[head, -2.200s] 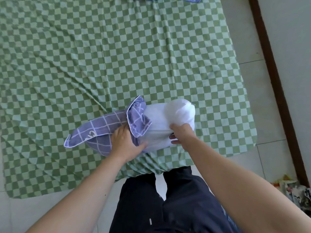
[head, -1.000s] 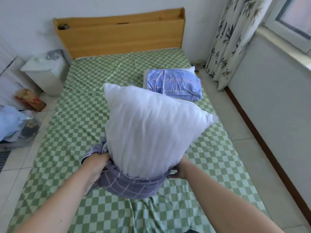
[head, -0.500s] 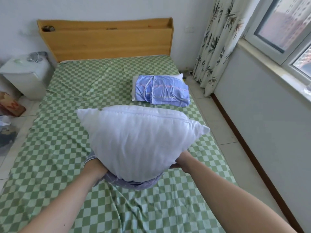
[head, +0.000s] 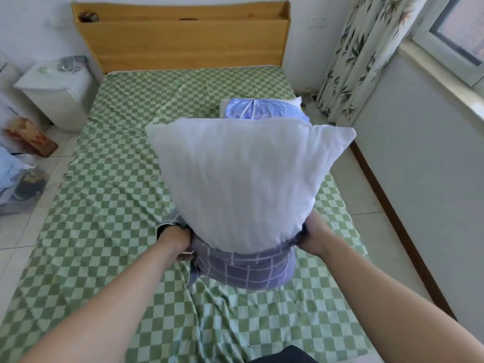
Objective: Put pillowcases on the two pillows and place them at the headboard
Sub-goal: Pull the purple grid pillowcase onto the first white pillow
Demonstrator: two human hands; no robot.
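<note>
A white pillow (head: 243, 179) stands upright above the bed, its lower end inside a purple checked pillowcase (head: 246, 268). My left hand (head: 175, 239) grips the pillowcase's opening on the left side. My right hand (head: 314, 237) grips the opening on the right. Most of the pillow sticks out above the case. Behind it, a second pillow (head: 262, 110) in a blue patterned case lies on the green checked sheet (head: 104, 205), partly hidden. The wooden headboard (head: 183, 38) is at the far end of the bed.
A white nightstand (head: 55, 93) stands left of the bed's head, with a box (head: 28, 140) and bags (head: 15, 179) on the floor below it. A leaf-patterned curtain (head: 361, 53) and a window are at the right, above a tiled floor strip.
The view rose from the bed's foot to the whole bed. The pillow was lifted upright with the case at its bottom, tipped forward, and now stands up again, higher in view.
</note>
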